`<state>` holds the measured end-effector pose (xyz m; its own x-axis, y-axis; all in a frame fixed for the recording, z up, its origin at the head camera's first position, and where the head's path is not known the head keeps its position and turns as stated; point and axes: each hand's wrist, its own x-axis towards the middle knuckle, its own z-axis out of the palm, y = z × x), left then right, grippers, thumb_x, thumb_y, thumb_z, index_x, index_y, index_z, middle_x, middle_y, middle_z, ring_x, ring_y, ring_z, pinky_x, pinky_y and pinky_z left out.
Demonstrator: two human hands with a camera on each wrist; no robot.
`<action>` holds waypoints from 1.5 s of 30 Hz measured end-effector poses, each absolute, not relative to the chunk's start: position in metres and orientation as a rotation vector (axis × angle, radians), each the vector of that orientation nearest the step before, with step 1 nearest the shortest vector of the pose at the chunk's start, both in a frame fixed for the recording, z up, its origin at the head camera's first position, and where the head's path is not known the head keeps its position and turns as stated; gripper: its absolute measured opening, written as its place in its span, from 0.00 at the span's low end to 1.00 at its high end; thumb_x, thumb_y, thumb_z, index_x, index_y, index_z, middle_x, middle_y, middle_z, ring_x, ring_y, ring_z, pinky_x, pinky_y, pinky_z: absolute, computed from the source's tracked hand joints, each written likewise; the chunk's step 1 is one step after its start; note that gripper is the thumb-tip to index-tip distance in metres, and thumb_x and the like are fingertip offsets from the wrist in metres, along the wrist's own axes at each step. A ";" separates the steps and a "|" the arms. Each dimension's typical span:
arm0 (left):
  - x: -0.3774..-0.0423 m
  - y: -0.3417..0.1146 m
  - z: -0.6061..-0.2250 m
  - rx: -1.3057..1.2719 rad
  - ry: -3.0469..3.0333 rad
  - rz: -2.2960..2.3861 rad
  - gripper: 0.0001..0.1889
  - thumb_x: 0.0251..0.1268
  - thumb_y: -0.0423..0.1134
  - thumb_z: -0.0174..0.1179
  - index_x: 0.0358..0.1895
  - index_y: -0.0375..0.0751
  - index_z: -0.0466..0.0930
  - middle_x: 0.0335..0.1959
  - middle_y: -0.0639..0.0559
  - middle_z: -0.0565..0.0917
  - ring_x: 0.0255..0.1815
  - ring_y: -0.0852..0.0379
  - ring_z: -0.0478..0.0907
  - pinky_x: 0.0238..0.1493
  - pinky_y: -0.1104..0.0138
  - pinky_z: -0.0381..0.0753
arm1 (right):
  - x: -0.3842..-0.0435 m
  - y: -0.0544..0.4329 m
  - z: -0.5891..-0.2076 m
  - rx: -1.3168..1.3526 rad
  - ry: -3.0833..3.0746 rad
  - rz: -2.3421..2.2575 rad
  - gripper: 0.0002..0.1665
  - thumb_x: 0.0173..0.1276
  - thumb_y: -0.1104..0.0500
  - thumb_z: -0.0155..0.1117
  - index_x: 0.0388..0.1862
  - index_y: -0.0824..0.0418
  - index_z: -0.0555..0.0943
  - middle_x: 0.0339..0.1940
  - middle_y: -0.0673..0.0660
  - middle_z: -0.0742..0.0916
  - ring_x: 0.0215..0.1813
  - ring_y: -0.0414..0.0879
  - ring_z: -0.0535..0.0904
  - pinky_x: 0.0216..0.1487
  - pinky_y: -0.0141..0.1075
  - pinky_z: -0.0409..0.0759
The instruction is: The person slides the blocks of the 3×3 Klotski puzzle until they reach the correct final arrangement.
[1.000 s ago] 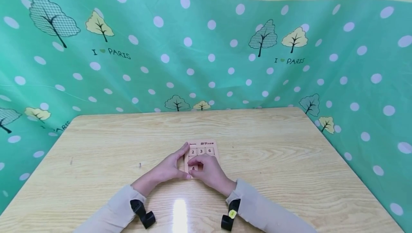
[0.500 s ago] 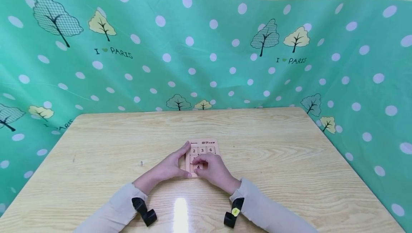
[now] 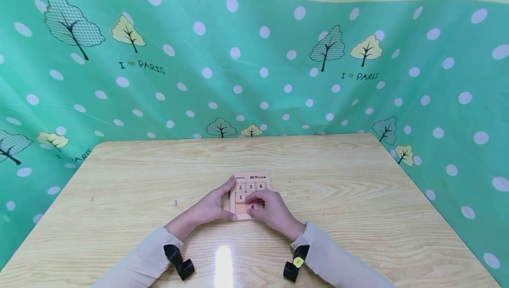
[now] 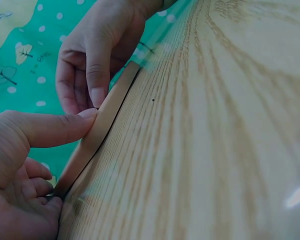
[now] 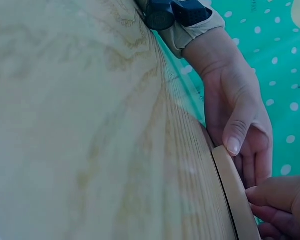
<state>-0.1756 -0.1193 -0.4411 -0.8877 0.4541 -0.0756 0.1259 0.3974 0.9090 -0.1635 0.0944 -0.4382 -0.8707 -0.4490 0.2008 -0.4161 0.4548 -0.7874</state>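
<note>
A small wooden sliding number puzzle [image 3: 245, 177] lies flat on the table in the head view. My left hand [image 3: 208, 206] grips its left side, the thumb at the near edge and a finger up by the far left corner. Over the lower part of the board, my right hand [image 3: 274, 210] pinches the number 4 tile [image 3: 252, 207] between thumb and index finger. Tiles 2, 3 and 6 form the top row, with tile 1 [image 3: 240, 197] below 2. The slot [image 3: 241, 209] left of tile 4 is bare. The right hand covers other tiles. Both wrist views show the puzzle's edge [image 4: 110, 110] side-on.
The wood-grain table [image 3: 159, 164] extends around the puzzle. A green dotted cloth [image 3: 246, 62] hangs behind and at the sides. Each wrist carries a black camera mount [image 3: 179, 261], and a light reflection glares on the near tabletop.
The 4 tile has slid right from the bottom left corner to the middle of the bottom row, with my right hand moving along. My left hand keeps its hold on the puzzle.
</note>
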 end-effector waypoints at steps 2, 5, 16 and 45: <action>-0.176 -0.119 -0.441 0.505 2.352 1.478 0.56 0.39 0.34 0.75 0.74 0.36 0.47 0.76 0.46 0.44 0.76 0.48 0.38 0.74 0.53 0.37 | -0.165 0.096 -0.439 -0.781 2.619 -1.437 0.13 0.55 0.65 0.68 0.41 0.62 0.84 0.38 0.51 0.86 0.41 0.42 0.78 0.43 0.32 0.78; -0.176 -0.119 -0.442 0.506 2.353 1.470 0.56 0.39 0.34 0.75 0.74 0.37 0.47 0.77 0.47 0.43 0.76 0.49 0.38 0.74 0.54 0.37 | -0.169 0.098 -0.440 -0.761 2.559 -1.474 0.14 0.56 0.64 0.68 0.43 0.62 0.84 0.40 0.52 0.87 0.42 0.42 0.80 0.44 0.31 0.79; -0.176 -0.121 -0.442 0.522 2.390 1.437 0.57 0.40 0.37 0.75 0.74 0.37 0.46 0.76 0.48 0.44 0.76 0.49 0.39 0.74 0.54 0.39 | -0.188 0.096 -0.439 -0.703 2.497 -1.486 0.18 0.60 0.61 0.68 0.50 0.60 0.83 0.47 0.50 0.87 0.56 0.44 0.79 0.57 0.36 0.77; -0.174 -0.121 -0.444 0.531 2.389 1.441 0.55 0.41 0.37 0.75 0.74 0.36 0.48 0.76 0.46 0.45 0.76 0.46 0.39 0.74 0.51 0.39 | -0.191 0.087 -0.440 -0.692 2.581 -1.411 0.14 0.60 0.61 0.68 0.46 0.59 0.85 0.44 0.51 0.87 0.51 0.45 0.80 0.53 0.36 0.79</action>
<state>-0.1741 -0.1211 -0.4441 -0.8865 0.4583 -0.0641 0.1572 0.4286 0.8897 -0.1912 0.0873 -0.4401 -0.8883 -0.4457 0.1110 -0.3341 0.4610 -0.8221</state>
